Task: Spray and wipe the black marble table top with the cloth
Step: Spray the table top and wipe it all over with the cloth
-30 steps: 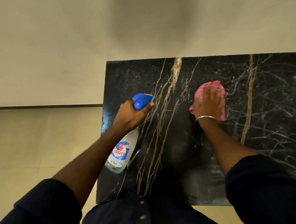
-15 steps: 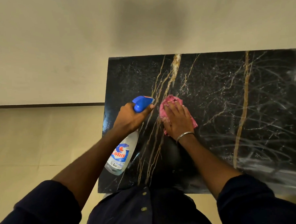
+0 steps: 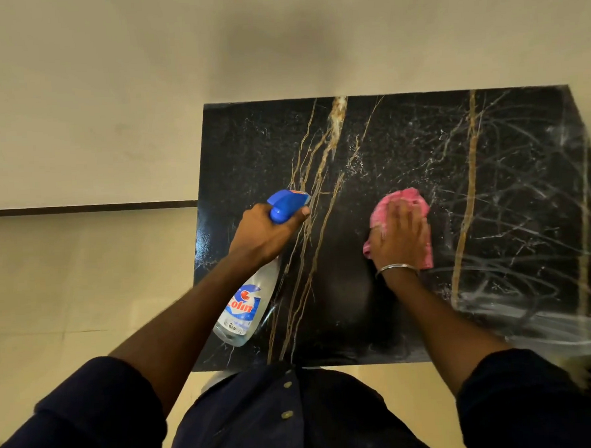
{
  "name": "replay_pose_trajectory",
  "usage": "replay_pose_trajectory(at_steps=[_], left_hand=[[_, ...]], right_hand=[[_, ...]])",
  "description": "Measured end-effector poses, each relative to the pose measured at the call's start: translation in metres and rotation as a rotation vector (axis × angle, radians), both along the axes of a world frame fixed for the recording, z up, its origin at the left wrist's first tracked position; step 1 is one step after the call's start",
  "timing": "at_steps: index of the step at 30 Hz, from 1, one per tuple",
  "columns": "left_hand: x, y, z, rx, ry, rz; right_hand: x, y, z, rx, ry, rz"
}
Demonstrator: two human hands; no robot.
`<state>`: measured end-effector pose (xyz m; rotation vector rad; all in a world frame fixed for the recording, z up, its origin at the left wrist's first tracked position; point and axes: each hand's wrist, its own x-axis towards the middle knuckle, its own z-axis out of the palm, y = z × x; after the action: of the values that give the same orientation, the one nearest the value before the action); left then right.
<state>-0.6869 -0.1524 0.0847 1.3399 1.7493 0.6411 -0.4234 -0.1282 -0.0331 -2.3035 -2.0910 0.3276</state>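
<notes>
A person in a dark buttoned shirt [image 3: 284,419] leans over a black marble counter [image 3: 403,142] veined in gold and white, which stands against a pale wall [image 3: 176,58]. The right hand [image 3: 403,240] lies flat on a pink cloth [image 3: 405,199], its fingers [image 3: 398,215] pressed together and bearing the cloth down onto the stone near the counter's middle; most of the cloth is hidden beneath the palm, with only its far end and two edges showing. A thin metal bangle [image 3: 397,269] circles that wrist. The left hand [image 3: 265,232] is wrapped around the neck of a clear spray bottle [image 3: 245,305] with a blue trigger head [image 3: 286,203], held over the counter's left part; the fingers curl out of sight behind the head, so their hold on the trigger cannot be made out. Smeared streaks blur the counter's right side, and its far right corner is cut off by the frame.
</notes>
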Motion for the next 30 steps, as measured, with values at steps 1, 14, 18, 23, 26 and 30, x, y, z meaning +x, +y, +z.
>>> replay_pose_trajectory(at_steps=[1,14,18,23,26,30], left_hand=[[0.0,-0.003,0.0,0.01,0.0,-0.001],[0.003,-0.029,-0.01,0.079,0.016,0.007],[0.004,-0.034,-0.009,0.095,-0.009,0.022],[0.006,-0.051,-0.01,0.094,-0.028,0.035],[0.004,-0.067,-0.014,0.091,-0.03,0.045],[0.003,-0.091,-0.018,0.093,-0.028,0.058]], right_hand=[[-0.014,-0.009,0.0,-0.004,0.0,0.039],[-0.065,-0.091,-0.004,0.0,0.001,0.433],[-0.03,-0.096,-0.004,0.005,-0.035,0.265],[0.004,-0.111,-0.003,0.02,-0.037,0.097],[-0.004,-0.121,-0.003,0.023,-0.037,0.013],[-0.044,-0.148,0.0,0.017,-0.033,0.019]])
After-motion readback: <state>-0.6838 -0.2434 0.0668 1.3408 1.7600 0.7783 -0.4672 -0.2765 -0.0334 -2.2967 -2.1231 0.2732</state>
